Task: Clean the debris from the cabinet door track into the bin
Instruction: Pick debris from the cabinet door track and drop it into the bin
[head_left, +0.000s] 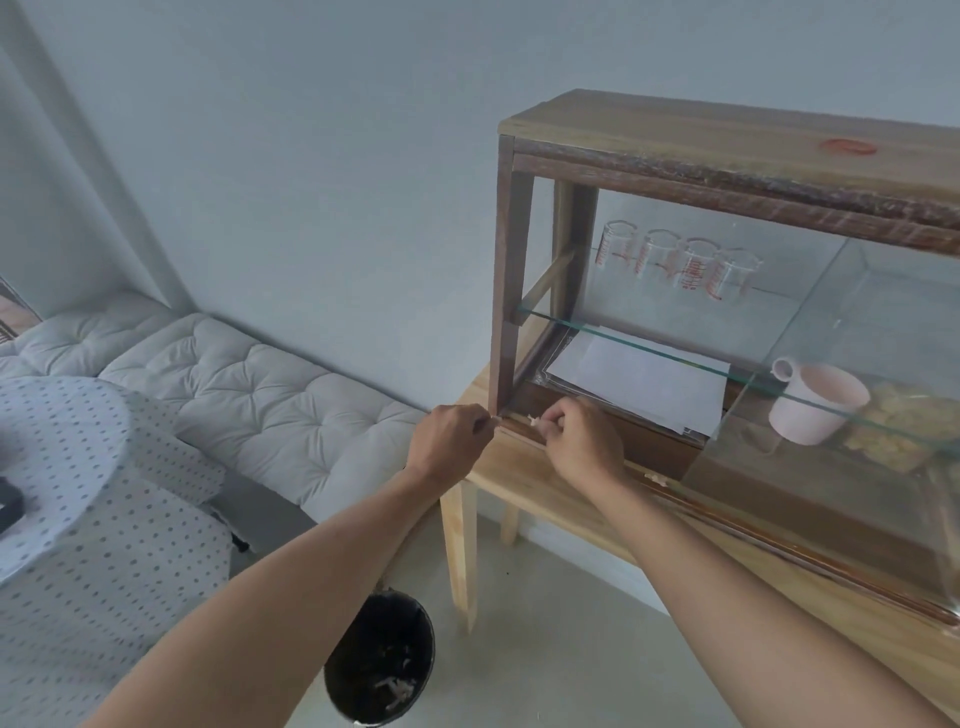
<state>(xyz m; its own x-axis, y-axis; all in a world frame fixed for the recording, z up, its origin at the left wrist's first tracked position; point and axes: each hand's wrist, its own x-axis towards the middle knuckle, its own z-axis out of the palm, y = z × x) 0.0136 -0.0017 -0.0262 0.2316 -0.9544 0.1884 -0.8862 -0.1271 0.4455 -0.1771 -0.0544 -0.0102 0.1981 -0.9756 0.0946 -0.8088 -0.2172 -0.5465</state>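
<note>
A wooden cabinet (506, 270) with glass doors stands on a light wooden table (524, 480). Its bottom door track (524, 434) runs along the front edge. My left hand (449, 441) is at the track's left end, fingers pinched together by the corner post. My right hand (584, 441) is just to the right on the track, fingertips pinched on a small pale bit of debris (532, 420). Another pale scrap (657, 478) lies further right on the track. A black bin (382, 660) with pale scraps inside stands on the floor below my left forearm.
Inside the cabinet are several glass beakers (675, 265) on a glass shelf, white paper (639, 384), and a pink cup (815, 402). A white tufted cushion (260, 400) lies left along the wall. A dotted cloth (78, 493) covers something at near left.
</note>
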